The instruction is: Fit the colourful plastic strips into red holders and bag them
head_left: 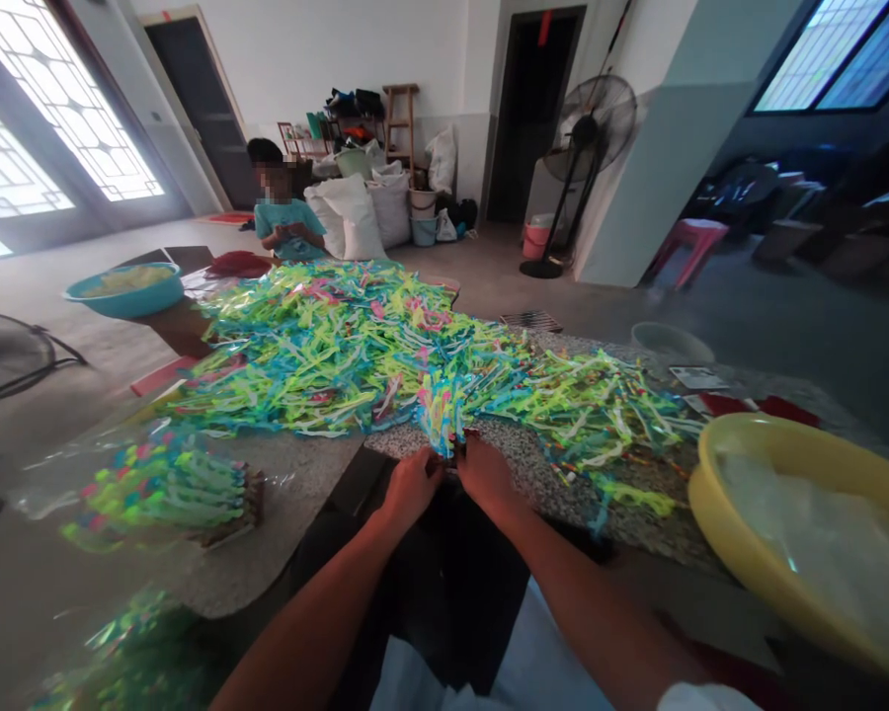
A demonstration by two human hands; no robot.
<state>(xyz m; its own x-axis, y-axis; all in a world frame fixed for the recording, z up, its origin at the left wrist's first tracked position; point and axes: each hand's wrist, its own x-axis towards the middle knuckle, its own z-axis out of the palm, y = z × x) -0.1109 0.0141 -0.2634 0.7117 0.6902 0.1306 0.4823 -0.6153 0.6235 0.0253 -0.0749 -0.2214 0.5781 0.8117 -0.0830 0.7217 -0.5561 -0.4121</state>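
Observation:
At the near edge of a speckled stone table (519, 454), my left hand (413, 482) and my right hand (487, 476) are close together with fingers bent inward. Between them stands a small bundle of coloured plastic strips (442, 410), gripped at its lower end by both hands. The strips are blue, yellow-green, white and pink. My fingertips are partly hidden behind the hands. Just beyond lies a wide loose heap of similar strips (326, 346), spreading to the right. Left of my hands, a stack of bundled strips (170, 484) with brown ends rests on the table in clear film.
A yellow basin (718, 494) with clear plastic bags stands at the right. A blue basin (159, 296) is at the far left. Across the heap sits another person (288, 222). White sacks (356, 212), a standing fan (585, 138) and a floor fan (7, 355) are around the room.

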